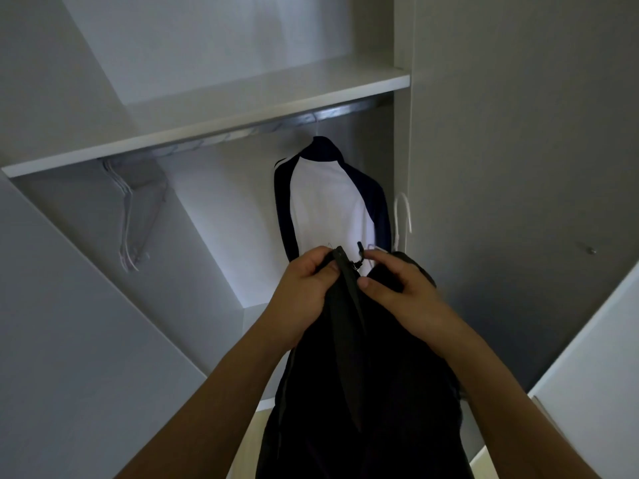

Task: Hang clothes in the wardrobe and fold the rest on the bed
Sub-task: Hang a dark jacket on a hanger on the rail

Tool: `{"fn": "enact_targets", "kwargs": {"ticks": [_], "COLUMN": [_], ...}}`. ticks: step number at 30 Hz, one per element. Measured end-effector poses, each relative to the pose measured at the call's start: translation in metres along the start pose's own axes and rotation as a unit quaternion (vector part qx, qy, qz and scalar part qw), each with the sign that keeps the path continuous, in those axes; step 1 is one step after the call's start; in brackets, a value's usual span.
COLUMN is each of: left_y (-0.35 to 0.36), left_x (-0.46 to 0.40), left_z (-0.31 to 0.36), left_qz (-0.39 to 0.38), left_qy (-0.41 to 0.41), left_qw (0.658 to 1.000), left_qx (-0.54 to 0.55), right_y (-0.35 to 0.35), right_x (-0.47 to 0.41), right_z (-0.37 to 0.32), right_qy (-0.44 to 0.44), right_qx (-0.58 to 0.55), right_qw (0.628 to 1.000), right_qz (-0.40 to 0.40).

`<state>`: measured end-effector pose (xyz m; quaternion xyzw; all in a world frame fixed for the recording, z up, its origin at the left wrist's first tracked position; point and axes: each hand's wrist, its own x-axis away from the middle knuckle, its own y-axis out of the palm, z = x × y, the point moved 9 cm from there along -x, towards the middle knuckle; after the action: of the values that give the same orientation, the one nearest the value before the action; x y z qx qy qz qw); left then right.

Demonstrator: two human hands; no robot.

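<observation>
Black jacket (366, 392) hangs near, centre, in front of the wardrobe rail (242, 131). Left hand (304, 292) pinches its zip edge; right hand (397, 288) curls round the collar. Likely soft, light, limp: best held by collar or shoulders. White jacket (328, 202) already hung beyond.

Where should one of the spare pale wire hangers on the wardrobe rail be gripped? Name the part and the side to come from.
Probably at the neck just under the hook, coming from the open front. The spare pale wire hangers hang bunched at the left end of the metal rail, close to the wardrobe wall, so the outermost one is easiest to pinch and lift off.
</observation>
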<state>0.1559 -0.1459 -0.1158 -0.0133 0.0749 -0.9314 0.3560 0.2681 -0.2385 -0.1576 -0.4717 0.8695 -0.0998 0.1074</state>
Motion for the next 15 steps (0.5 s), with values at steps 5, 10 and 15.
{"fn": "enact_targets", "kwargs": {"ticks": [5,10,15], "left_y": [-0.004,-0.006,-0.012], "left_x": [0.001,-0.003,-0.008], "left_z": [-0.003,-0.005,-0.017], "left_qz": [0.022,0.025,0.049], "left_qy": [0.001,0.004,-0.093], "left_qw": [1.000,1.000,0.994], "left_qx": [-0.002,-0.010,0.030], "right_y": [0.007,0.005,0.005], "right_x": [-0.002,-0.009,-0.011], "right_z": [-0.009,-0.010,-0.018], "right_qy": [-0.044,-0.032,-0.042], "right_qx": [-0.012,0.048,0.055], "right_qw": [0.999,0.998,0.997], "right_qz": [-0.021,-0.004,-0.026]}}
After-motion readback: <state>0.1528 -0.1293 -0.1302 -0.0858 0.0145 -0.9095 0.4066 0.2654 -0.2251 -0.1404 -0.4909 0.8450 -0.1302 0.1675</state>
